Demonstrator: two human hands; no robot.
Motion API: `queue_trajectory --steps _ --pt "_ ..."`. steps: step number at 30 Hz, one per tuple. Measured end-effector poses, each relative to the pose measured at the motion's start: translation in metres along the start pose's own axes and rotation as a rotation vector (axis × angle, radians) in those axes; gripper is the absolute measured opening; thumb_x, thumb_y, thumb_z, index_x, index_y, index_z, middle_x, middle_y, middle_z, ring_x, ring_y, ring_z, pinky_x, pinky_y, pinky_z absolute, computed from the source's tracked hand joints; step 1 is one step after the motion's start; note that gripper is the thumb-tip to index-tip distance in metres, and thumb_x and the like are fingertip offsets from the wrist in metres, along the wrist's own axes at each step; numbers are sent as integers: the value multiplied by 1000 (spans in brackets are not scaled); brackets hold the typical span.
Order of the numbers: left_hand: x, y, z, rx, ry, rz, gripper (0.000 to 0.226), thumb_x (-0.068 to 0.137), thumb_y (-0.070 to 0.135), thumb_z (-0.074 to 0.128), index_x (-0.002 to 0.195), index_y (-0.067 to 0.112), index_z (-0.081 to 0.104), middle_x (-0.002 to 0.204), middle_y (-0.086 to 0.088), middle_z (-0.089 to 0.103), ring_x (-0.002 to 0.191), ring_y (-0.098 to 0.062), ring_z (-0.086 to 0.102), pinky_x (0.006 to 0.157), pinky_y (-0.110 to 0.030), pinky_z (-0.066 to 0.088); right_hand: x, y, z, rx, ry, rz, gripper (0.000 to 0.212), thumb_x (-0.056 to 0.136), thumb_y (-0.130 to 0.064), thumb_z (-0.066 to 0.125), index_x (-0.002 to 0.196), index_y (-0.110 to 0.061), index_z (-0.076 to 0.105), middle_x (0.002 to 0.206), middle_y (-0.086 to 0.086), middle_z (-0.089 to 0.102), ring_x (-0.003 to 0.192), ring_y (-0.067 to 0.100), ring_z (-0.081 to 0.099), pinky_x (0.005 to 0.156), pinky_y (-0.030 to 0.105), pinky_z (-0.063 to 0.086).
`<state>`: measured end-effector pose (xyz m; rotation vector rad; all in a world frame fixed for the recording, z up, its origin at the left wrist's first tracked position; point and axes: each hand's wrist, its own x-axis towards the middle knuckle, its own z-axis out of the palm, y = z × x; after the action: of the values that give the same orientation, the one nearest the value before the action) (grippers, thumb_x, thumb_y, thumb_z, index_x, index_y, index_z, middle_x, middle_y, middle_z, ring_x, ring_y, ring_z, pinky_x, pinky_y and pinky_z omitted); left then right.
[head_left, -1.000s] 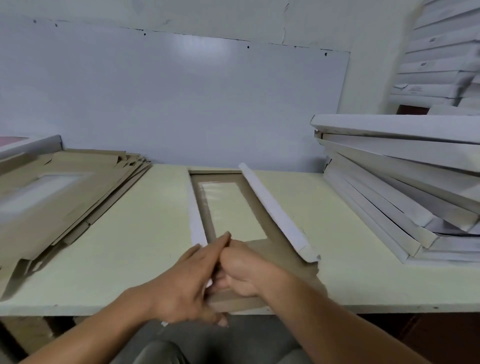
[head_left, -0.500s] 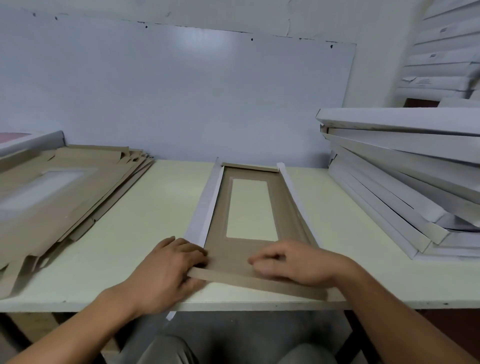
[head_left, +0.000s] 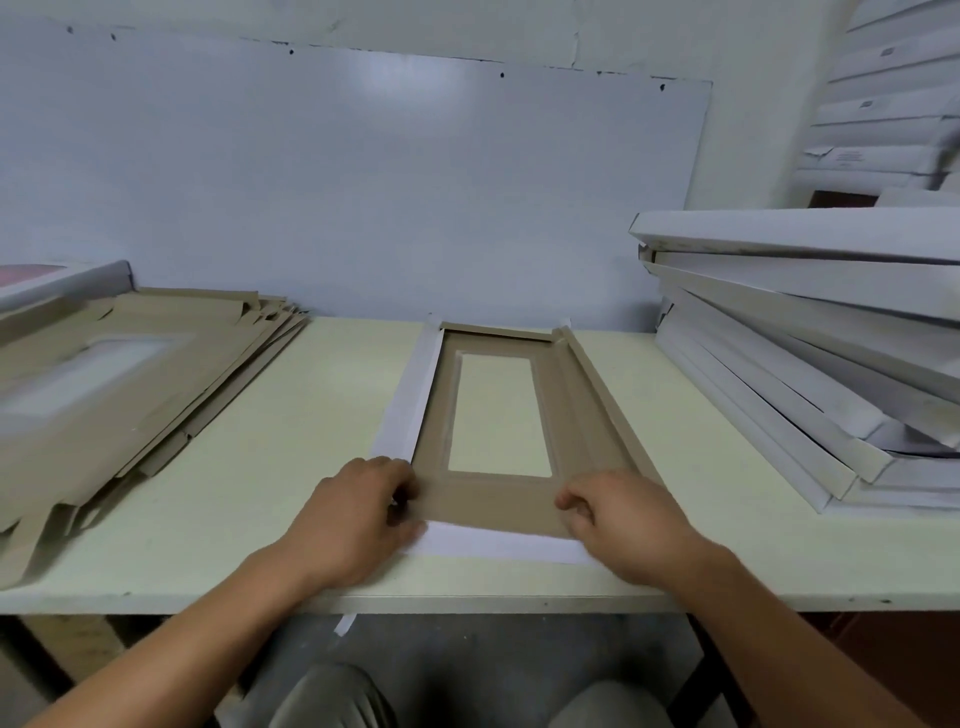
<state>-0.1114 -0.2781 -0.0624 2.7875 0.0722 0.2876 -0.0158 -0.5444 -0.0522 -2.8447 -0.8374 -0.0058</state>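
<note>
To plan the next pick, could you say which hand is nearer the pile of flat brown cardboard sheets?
Left. The left hand is right of the brown cardboard pile; the right hand is farther right, across the windowed sheet.

One windowed blank (head_left: 493, 501). One stack of brown blanks (head_left: 130, 384) at left, one pile of white boxes (head_left: 810, 364) at right. One left grip (head_left: 358, 514), one right grip (head_left: 618, 517). One tabletop (head_left: 260, 493).
</note>
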Motion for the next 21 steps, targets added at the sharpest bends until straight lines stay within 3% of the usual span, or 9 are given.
queue_trajectory --steps 3,5,7,9,11,13,17,19,21 --pt "-8 15 8 348 135 105 27 90 29 49 116 33 57 109 11 59 106 -20 53 100 -44 40 -7 -30 24 -137 168 -184 26 93 -10 50 112 -20 66 116 -1 60 110 21 56 93 33 48" --pt "-13 31 15 478 252 281 37 82 23 45 111 26 68 107 5 67 101 -23 63 99 -59 43 -16 -51 41 -125 182 -342 36 99 -24 49 130 -9 58 138 10 54 129 29 48 108 35 41" --pt "-20 43 25 555 288 430 36 74 27 59 104 17 76 103 1 73 96 -21 69 94 -58 49 -25 -67 51 -55 -28 -317 73 102 -53 21 158 -8 16 167 7 10 154 22 6 125 38 4" --pt "-24 41 29 600 220 417 43 64 31 73 102 12 77 106 -5 74 99 -21 71 91 -55 53 -29 -66 55 -63 -151 -252 92 89 -75 0 159 -16 -10 167 -1 -16 151 12 -20 121 36 -16" --pt "-29 27 26 610 177 386 42 77 36 61 108 11 74 116 -5 71 111 -21 66 95 -54 50 -31 -56 52 -97 -160 -205 99 82 -80 -8 158 -18 -13 166 -3 -20 150 11 -23 121 38 -17" --pt "-34 13 19 565 143 366 47 92 45 43 115 14 70 124 -1 66 121 -21 59 98 -55 47 -36 -41 44 -131 -165 -160 93 86 -78 -5 159 -20 -13 165 -5 -20 150 10 -22 121 40 -16" --pt "-40 -8 6 550 70 331 53 94 60 32 111 26 70 124 11 65 124 -12 57 94 -49 49 -49 -7 33 -169 -169 -80 99 78 -79 -13 159 -22 -11 166 -7 -17 151 8 -19 123 38 -12" --pt "-36 -14 -1 523 29 289 55 91 66 27 99 31 68 116 16 64 121 -12 55 95 -41 47 -49 4 30 -186 -158 -70 89 87 -74 -5 160 -22 -5 167 -6 -13 151 8 -16 123 36 -12" --pt "-29 -13 -6 504 15 279 58 88 69 24 85 29 66 101 15 64 105 -15 56 89 -34 44 -48 7 29 -187 -103 -91 76 98 -66 9 160 -22 7 168 -7 0 152 7 -6 124 33 -8"
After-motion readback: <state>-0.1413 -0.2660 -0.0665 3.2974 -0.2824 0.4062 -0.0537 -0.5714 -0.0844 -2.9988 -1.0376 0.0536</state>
